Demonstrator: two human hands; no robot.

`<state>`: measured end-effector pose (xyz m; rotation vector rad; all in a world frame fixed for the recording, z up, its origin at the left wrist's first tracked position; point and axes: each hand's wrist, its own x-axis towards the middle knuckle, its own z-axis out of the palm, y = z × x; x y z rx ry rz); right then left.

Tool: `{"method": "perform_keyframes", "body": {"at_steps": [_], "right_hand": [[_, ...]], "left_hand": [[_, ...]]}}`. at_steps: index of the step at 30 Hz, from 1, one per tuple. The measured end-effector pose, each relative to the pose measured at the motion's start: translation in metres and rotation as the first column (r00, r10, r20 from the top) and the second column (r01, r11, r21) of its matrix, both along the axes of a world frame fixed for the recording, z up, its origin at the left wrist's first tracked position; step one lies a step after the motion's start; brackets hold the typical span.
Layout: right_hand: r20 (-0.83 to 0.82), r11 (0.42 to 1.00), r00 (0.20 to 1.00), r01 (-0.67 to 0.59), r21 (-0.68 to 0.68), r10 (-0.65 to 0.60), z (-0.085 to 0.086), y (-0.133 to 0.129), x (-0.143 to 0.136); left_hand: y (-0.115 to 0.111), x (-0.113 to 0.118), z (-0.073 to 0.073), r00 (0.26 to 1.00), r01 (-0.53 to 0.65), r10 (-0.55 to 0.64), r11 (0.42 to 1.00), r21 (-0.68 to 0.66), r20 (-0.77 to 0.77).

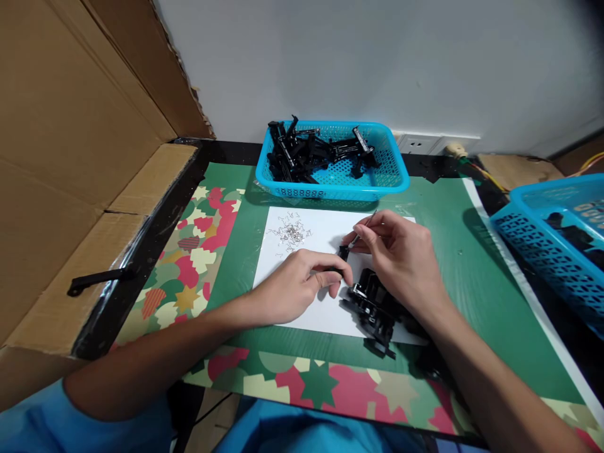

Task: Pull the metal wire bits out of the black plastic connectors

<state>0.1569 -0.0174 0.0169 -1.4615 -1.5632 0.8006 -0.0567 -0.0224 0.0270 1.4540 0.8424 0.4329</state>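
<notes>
Over the sheet of white paper (321, 220), my left hand (306, 283) is closed, its thumb and fingers pinching a small black plastic part (344, 253). My right hand (401, 251) is also closed, around a slim metal tool that looks like tweezers (365, 228). The lower tip of the tweezers meets the upper end of the black part. Left of both hands, a heap of tiny thin wire pieces (291, 233), perhaps springs, lies on the paper. Below my right hand is a pile of similar black plastic parts (375, 308), partly hidden by the wrist.
A blue plastic basket (330, 192) holding many black parts stands behind the paper. Another blue basket (552, 251) is at the right edge. Cardboard (70, 157) rises on the left, with a black strip-shaped piece (99, 280) there. Wall sockets (418, 144) are at the back.
</notes>
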Motion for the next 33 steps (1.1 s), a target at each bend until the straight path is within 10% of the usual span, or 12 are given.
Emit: {"method": "perform_keyframes", "body": {"at_steps": [25, 33], "right_hand": [[-0.034, 0.999, 0.999, -0.009, 0.034, 0.01, 0.008, 0.001, 0.007], [0.184, 0.988, 0.98, -0.093, 0.126, 0.069, 0.012, 0.006, 0.034]], "left_hand": [[0.006, -0.002, -0.01, 0.974, 0.01, 0.02, 0.991, -0.131, 0.226], [-0.004, 0.001, -0.004, 0.985, 0.014, -0.002, 0.998, -0.064, 0.171]]}}
